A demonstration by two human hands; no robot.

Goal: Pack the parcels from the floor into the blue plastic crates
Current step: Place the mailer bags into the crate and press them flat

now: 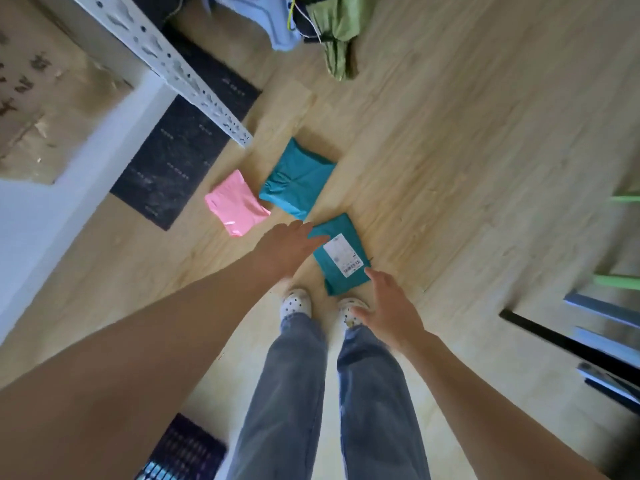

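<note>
Three parcels lie on the wooden floor ahead of my feet. A teal parcel with a white label (341, 256) is nearest, just in front of my shoes. A second teal parcel (298, 180) lies farther off, and a pink parcel (237, 207) sits to its left. My left hand (289, 249) is stretched out flat, fingers apart, with its fingertips over the left edge of the labelled parcel. My right hand (388, 306) hovers open at that parcel's near right corner. Neither hand holds anything. A dark slotted crate corner (180, 452) shows at the bottom left.
A white metal shelf post (180, 74) and a cardboard box (41, 109) stand at the left, with a black mat (180, 150) on the floor below. Green and pale-blue bags (311, 26) lie at the far end. Dark frames and green bars (606, 323) are on the right.
</note>
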